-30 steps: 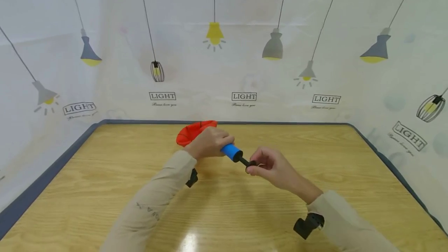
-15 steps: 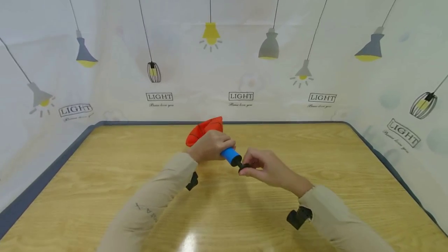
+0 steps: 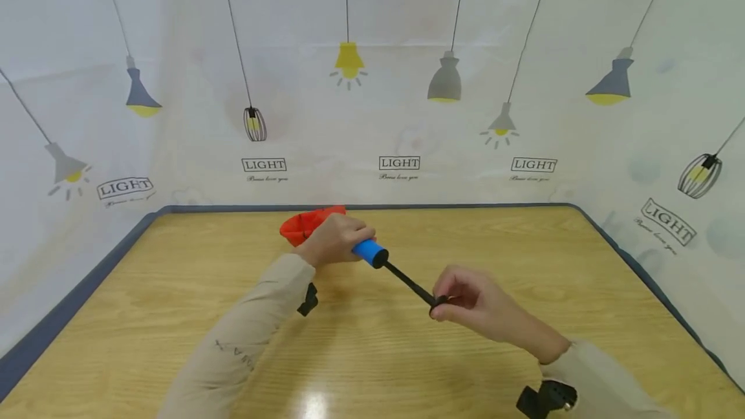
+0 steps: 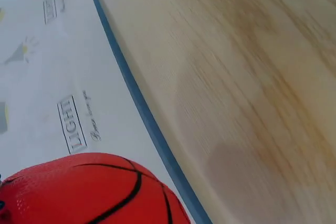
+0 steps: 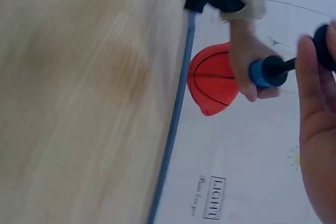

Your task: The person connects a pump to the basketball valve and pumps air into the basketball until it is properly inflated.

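Note:
My left hand [image 3: 335, 238] grips the blue barrel of a hand pump [image 3: 369, 253], its fingers curled round it. At the far end of the pump is a red ball [image 3: 307, 225] with black lines, partly hidden by that hand. The ball looks dented and only part-filled in the head view; its rounded red side [image 4: 100, 187] fills the bottom of the left wrist view. With thumb and fingers my right hand [image 3: 483, 306] pinches the black handle of the pump. The black rod [image 3: 409, 282] stands far out of the barrel. Where pump and ball meet is hidden.
Below the hands lies a wooden table [image 3: 372, 354] with a dark blue edge strip [image 3: 465, 205]. A white backdrop [image 3: 302, 83] printed with lamps and "LIGHT" labels rises behind it and on both sides. Black wrist cameras [image 3: 547, 399] sit under both sleeves.
The rod first slid into the barrel as my right hand moved toward the left; now that hand has drawn back down and right, pulling the rod far out. The ball dipped slightly leftward.

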{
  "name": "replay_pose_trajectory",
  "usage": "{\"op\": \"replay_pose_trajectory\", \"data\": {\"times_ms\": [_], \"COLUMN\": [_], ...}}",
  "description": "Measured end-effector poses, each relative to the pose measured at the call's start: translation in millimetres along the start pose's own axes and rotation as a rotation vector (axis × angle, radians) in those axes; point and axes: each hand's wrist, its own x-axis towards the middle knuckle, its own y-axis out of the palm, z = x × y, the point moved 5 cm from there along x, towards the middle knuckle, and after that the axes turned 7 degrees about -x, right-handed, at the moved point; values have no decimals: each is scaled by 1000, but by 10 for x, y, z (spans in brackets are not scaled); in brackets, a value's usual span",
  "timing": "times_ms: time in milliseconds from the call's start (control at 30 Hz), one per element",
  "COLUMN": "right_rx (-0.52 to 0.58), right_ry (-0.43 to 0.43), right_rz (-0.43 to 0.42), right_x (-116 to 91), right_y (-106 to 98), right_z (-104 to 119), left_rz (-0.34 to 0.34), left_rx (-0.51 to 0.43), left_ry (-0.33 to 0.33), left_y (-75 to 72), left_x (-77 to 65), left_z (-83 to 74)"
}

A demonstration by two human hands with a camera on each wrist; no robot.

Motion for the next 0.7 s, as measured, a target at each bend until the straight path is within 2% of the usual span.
{"op": "replay_pose_trajectory", "data": {"times_ms": [133,267,367,467,567,633,700], "right_rx": [-160,-204,-148,-32,116,199,236], "right_ry": [-42,-59,-26,6,30,10,-23], "right_rz": [65,1,-42,-41,-3,28,61], "right_x": [189,338,310,189,34,-38,-54], "right_y": [90,101,75,42,3,-18,-25], "right_z": [-138,-284,-299,-223,-108,-36,-10], "left_rz": [11,-5,-3,3,-4,-25,-26], "left_rx": [-7,-3,-8,-7,12,18,12], "left_ry": [55,70,74,56,26,25,37], "left_y": [13,29,62,79,59,37,44], "left_x": [63,100,115,99,45,26,42], "left_z": [-96,-148,-151,-112,-50,-33,-47]}}
